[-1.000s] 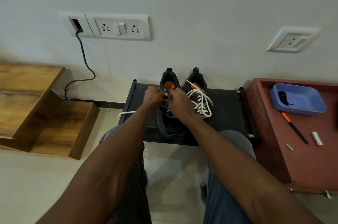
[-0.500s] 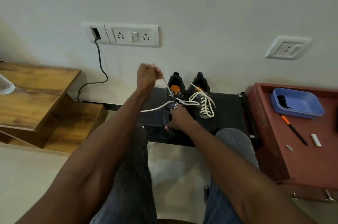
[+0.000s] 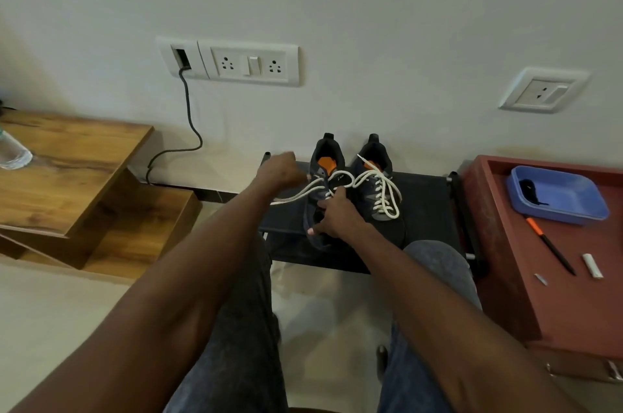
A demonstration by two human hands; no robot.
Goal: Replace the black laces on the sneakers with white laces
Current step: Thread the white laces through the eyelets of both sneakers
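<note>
White laces (image 3: 381,190) cross the right-hand dark sneaker (image 3: 379,196) of a pair standing on a low black rack (image 3: 431,206) against the wall. The left hand (image 3: 279,169), fingers closed on a white lace end (image 3: 293,195), holds it out to the side. The right hand (image 3: 333,217) grips the left-hand sneaker (image 3: 323,176); a black lace (image 3: 531,191) lies in a blue tray (image 3: 580,206) on the red desk (image 3: 556,304).
</note>
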